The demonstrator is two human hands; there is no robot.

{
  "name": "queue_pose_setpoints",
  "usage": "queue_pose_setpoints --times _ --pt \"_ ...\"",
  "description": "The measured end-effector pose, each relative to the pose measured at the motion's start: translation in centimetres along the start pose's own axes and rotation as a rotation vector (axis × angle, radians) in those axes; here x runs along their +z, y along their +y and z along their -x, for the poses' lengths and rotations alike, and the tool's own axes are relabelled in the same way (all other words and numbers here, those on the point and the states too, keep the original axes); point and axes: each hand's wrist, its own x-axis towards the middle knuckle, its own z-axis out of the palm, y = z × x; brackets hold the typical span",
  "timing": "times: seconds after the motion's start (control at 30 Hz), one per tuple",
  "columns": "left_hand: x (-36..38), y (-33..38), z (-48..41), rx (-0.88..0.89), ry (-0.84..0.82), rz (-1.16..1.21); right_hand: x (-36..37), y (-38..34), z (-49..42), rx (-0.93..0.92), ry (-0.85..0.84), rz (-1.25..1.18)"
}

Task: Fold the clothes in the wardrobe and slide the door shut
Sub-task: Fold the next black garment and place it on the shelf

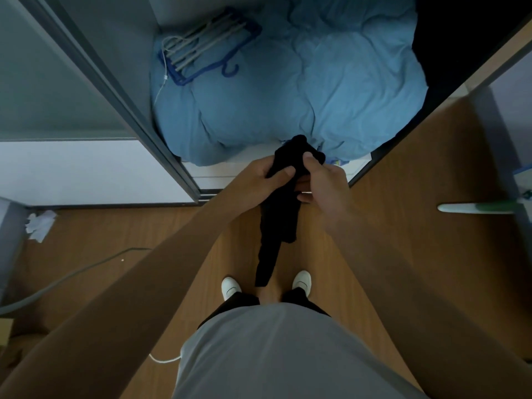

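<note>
Both hands are closed on one black garment, held in the air just in front of the open wardrobe. The left hand wraps the upper part of the cloth, thumb laid across the front and fingers curled behind. The right hand pinches the top edge between thumb and forefinger, its lower fingers bent in against the cloth's right side. The two hands nearly touch. Above them the garment bunches into a small dark lump; below them it hangs in a narrowing strip towards the floor, ending between two white shoes.

Inside the wardrobe lies one large pale blue duvet, crumpled and filling most of the bottom. On its left rear part rests one blue hanger with several pale bars and a white cord trailing from it. The sliding door stands at the wardrobe's left side, leaving the opening uncovered. On the floor left of the wardrobe sits one heap of crumpled white paper.
</note>
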Motion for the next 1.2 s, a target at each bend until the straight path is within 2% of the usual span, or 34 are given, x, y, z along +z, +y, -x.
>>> queue_pose_setpoints --times 0.2,0.3,0.4,0.57,0.6,0.67,0.77,0.87,1.0,1.2 --pt "0.6 -0.4 0.0 0.082 -0.005 -0.170 -0.3 -0.6 0.5 0.075 -0.092 -0.063" --pt "0.7 -0.5 0.0 0.084 0.007 -0.174 -0.6 -0.4 1.0 0.008 -0.106 0.063" --pt "0.6 -0.3 0.3 0.092 -0.013 -0.127 -1.4 -0.1 1.5 -0.147 -0.010 0.289" --pt "0.4 0.4 0.4 0.074 -0.020 -0.050 -2.6 0.6 2.1 -0.592 0.104 0.540" --pt "0.3 0.5 0.4 0.069 -0.030 -0.043 -2.8 0.6 2.2 -0.663 0.073 0.553" --pt "0.2 1.0 0.5 0.070 -0.063 -0.048 -3.2 0.7 1.9 -0.763 -0.090 0.571" --pt "-0.2 1.7 0.6 0.096 -0.115 -0.093 -3.9 0.7 1.0 -0.877 -0.313 0.728" --pt "-0.7 1.9 0.8 0.088 -0.127 -0.127 -4.0 0.4 0.3 -0.884 -0.369 0.861" --pt "-1.1 1.5 0.9 0.056 -0.130 -0.080 -3.5 0.1 0.2 -0.925 -0.325 0.931" --pt "-1.5 1.0 1.2 0.116 -0.068 -0.115 -2.4 -0.3 -0.1 -0.802 -0.296 0.978"
